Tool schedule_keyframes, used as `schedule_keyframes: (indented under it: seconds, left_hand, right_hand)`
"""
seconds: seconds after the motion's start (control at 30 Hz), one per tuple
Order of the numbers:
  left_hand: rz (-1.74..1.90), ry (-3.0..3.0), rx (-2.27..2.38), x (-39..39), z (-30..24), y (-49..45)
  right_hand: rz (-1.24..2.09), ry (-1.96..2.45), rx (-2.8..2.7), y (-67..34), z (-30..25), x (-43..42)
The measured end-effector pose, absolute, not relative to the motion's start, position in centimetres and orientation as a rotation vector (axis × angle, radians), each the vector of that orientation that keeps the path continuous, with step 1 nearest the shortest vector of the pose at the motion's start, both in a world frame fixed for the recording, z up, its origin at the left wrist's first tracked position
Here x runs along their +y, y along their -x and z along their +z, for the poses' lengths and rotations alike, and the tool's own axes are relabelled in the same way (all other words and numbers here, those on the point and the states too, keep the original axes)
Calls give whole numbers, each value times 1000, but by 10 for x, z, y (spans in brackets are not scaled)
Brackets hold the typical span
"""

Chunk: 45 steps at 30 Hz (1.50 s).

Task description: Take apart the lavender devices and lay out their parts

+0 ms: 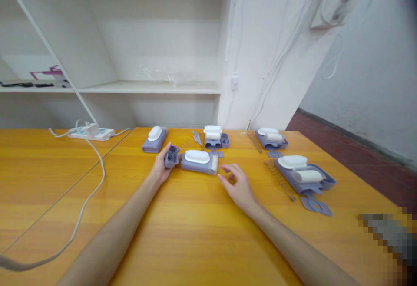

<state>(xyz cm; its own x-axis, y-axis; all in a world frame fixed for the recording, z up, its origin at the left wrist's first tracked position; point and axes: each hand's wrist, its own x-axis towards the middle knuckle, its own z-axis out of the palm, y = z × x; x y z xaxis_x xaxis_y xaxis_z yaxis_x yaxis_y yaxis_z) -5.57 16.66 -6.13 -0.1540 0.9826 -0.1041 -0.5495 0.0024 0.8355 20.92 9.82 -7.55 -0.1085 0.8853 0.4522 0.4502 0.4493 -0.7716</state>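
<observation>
My left hand (pixel 161 165) is closed around a small grey-purple plastic cap (pixel 171 157), its hollow side showing. Just right of it on the table lies a grey-purple rectangular housing (pixel 192 166) with a white oval piece (pixel 197 156) on top. A white cylinder (pixel 214 163) sits at the housing's right end. My right hand (pixel 237 183) hovers beside that end, fingers apart and slightly curled, with no object visible in it. Behind the housing are a thin coiled spring (pixel 186 144) and a flat grey-purple plate (pixel 216 154).
Similar housings stand at the back left (pixel 154 140), back centre (pixel 213 137), back right (pixel 271 138) and right (pixel 298 175), some with springs (pixel 279 180) and flat plates (pixel 316 206). A power strip (pixel 91 133) trails a white cable (pixel 100 182) across the left. White shelves (pixel 150 90) rise behind the table.
</observation>
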Motion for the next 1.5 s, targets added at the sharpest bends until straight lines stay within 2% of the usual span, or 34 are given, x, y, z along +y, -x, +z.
schedule_keyframes:
  seconds: [0.33, 0.53, 0.67, 0.8, 1.13, 1.5]
  left_hand:
    - [1299, -999, 926, 152, -62, 38]
    - [1210, -983, 894, 141, -58, 20]
    - [1204, -955, 874, 140, -59, 18]
    - [1344, -863, 906, 146, -62, 21]
    - [1868, -537, 989, 170, -76, 39]
    - [1967, -641, 1142, 172, -83, 37]
  right_hand:
    - [336, 1294, -2054, -211, -88, 105]
    - [36, 1434, -2022, -225, -77, 112]
    - [175, 1362, -2060, -232, -74, 114]
    - [344, 1359, -2056, -230, -75, 111]
    - [127, 1271, -1805, -232, -74, 112]
    - [76, 1201, -1754, -233, -70, 108]
